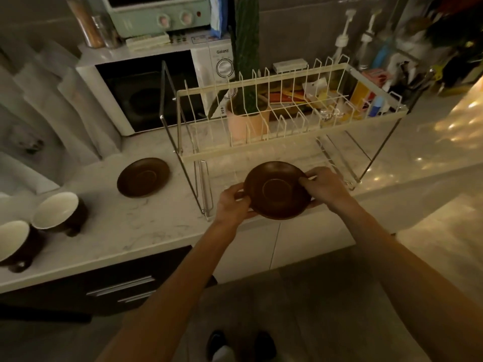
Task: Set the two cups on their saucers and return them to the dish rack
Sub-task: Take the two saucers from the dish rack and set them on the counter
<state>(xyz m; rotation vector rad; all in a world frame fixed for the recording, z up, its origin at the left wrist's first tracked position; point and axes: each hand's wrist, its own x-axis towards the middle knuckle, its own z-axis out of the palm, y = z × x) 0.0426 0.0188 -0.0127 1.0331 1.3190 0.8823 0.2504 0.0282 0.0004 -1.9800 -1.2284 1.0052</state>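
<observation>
I hold a brown saucer (277,190) with both hands, tilted toward me, just in front of the lower level of the cream wire dish rack (287,82). My left hand (231,205) grips its left rim and my right hand (322,185) grips its right rim. A second brown saucer (143,176) lies flat on the marble counter left of the rack. Two dark cups with white insides stand at the counter's left end: one cup (58,211) nearer the saucer, the other cup (15,244) at the frame edge.
A white microwave (136,87) with a green toaster oven (159,14) on top stands behind the counter. A pink pot with a tall green plant (247,121) sits behind the rack. Bottles and clutter fill the back right. The counter's front edge (146,253) runs below the cups.
</observation>
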